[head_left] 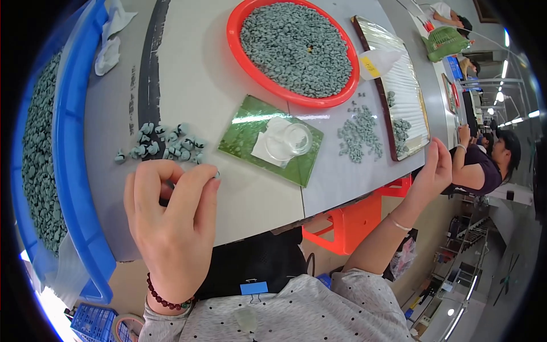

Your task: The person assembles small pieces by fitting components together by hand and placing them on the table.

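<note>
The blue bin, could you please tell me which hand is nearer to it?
Left. The left hand is just right of the blue bin; the right hand is far across, near the ribbed tray.

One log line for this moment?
left hand: pinching apparent grey-green piece | right hand: pinched near ridged tray | clear dish: on green board

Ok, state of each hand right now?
Left hand: closed, apparently pinching a small green piece.
Right hand: closed in a pinch; can't tell if holding anything.
</note>
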### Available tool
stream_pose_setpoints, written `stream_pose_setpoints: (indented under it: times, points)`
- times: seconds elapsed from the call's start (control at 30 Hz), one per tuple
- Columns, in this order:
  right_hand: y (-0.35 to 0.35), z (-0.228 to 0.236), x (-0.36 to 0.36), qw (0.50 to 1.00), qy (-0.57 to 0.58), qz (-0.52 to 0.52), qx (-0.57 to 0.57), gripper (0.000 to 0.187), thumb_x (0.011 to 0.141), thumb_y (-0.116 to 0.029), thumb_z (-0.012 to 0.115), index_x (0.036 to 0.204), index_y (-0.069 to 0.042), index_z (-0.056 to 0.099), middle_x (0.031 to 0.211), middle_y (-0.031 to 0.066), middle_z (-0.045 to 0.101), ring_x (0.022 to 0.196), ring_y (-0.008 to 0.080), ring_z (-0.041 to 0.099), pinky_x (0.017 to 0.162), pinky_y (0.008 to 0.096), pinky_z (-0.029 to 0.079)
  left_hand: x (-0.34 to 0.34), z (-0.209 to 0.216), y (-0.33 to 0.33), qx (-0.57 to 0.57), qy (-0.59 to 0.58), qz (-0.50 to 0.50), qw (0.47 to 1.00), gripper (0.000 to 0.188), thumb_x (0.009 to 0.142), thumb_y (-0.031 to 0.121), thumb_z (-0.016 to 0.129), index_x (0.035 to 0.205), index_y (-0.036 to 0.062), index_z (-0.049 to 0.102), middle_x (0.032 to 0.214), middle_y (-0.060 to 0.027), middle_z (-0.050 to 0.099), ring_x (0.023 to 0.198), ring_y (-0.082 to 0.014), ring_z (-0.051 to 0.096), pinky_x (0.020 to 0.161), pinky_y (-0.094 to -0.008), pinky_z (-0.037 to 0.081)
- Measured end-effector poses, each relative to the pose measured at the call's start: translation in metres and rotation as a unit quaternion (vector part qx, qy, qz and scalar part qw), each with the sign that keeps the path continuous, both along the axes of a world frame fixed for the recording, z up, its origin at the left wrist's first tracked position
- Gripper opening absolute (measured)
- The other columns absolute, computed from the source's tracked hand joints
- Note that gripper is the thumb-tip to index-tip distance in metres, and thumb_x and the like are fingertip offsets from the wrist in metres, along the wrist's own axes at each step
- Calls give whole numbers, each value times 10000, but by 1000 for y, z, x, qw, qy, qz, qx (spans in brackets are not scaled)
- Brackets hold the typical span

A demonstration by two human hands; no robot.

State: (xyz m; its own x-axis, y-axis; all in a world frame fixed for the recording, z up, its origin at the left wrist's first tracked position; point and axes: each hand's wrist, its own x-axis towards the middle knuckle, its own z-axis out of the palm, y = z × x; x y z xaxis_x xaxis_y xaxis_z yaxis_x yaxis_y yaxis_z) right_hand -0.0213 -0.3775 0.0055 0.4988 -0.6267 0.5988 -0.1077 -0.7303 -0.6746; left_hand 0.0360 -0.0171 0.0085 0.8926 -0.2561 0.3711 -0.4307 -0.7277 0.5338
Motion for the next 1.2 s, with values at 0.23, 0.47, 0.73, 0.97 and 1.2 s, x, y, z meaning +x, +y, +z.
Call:
stream_pose_setpoints:
  times: [0.23,0.47,0.73,0.97,1.2]
  points:
    - [49,12,-34,999,-11,30,-2,91,845,-13,566,888,42,623,822,13,594,724,46,496,638,182,393,-13,-2,10,-252,32,-118,960,180,714,29,655,864,9,558,805,-122,603,615,-169,502,559,-290,387]
    - [61,-12,-28,969,216,79,-90,99,768,7,615,865,-1,630,761,13,550,669,65,478,536,200,318,-33,1,13,-474,227,-251,812,143,826,165,636,854,55,548,676,-85,615,537,-138,501,547,-268,373]
    - [64,-11,-16,973,206,72,-81,84,773,-15,628,853,8,638,768,15,550,690,76,481,552,205,335,-38,-2,15,-498,321,-270,759,40,746,66,684,746,52,647,699,-79,624,593,-141,542,500,-230,398]
    - [58,-16,-18,965,218,62,-134,104,769,-24,651,861,16,626,793,21,556,695,82,483,567,225,358,-33,-3,12,-448,333,-277,782,68,738,86,682,762,30,653,709,-88,626,606,-148,549,515,-245,414]
    - [139,12,-26,895,-8,404,187,113,687,-52,683,778,-43,616,763,52,534,704,162,488,594,278,365,-29,-2,3,-393,276,-288,828,188,738,172,658,806,-3,671,724,-91,620,621,-171,545,544,-271,413]
